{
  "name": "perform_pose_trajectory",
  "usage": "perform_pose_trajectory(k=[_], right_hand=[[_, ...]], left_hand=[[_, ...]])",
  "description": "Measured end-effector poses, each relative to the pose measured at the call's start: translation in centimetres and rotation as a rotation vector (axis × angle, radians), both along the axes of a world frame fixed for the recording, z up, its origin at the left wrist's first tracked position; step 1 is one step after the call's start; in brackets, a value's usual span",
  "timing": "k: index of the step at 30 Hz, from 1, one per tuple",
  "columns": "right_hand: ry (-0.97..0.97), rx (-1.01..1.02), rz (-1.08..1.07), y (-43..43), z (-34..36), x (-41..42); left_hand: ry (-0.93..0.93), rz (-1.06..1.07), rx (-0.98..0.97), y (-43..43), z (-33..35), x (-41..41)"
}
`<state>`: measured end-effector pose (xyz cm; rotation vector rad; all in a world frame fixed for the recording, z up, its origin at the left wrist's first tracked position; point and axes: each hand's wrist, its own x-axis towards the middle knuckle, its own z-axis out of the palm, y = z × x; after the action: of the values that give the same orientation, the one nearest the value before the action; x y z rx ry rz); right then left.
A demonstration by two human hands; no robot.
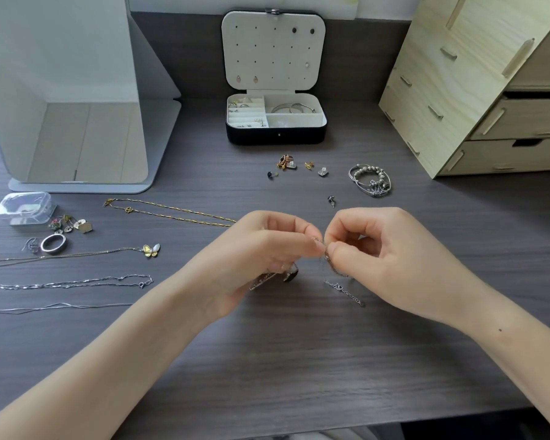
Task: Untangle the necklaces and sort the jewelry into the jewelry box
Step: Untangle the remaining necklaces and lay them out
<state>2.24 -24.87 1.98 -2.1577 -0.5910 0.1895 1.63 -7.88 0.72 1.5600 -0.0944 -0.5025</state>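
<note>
My left hand [261, 252] and my right hand [381, 252] meet above the middle of the desk, each pinching a thin tangled chain [331, 268] between thumb and fingertips. Its loose end with a clasp [345, 292] trails on the desk below. A dark pendant [291, 274] hangs under my left fingers. The open jewelry box [275, 134] stands at the back, rings and bangles in its compartments, a few earrings on its lid panel. To the left lie a gold necklace [169, 212], a butterfly necklace [151, 250] and two silver chains [77, 282].
Loose earrings [288, 163] and a beaded bracelet pile [370, 181] lie in front of the box. A ring [53, 243], charms and a clear plastic case [26, 208] sit far left. A mirror stand [77, 122] is back left, wooden drawers [489, 122] back right.
</note>
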Motion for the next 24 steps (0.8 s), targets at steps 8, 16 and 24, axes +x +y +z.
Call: perform_pose_trajectory(k=[8,16,24], right_hand=[[-0.121,0.070,-0.081,-0.1,0.2,0.2],[0.234,0.265,-0.131,-0.1,0.5,0.9],[0.240,0.100,0.013,-0.9,-0.4,-0.3]], left_hand=[[-0.041,0.035,0.073,-0.2,-0.1,0.0],[-0.042,-0.033,0.093,-0.2,-0.2,-0.2],[-0.053,-0.036,0.076,0.0,-0.2,-0.2]])
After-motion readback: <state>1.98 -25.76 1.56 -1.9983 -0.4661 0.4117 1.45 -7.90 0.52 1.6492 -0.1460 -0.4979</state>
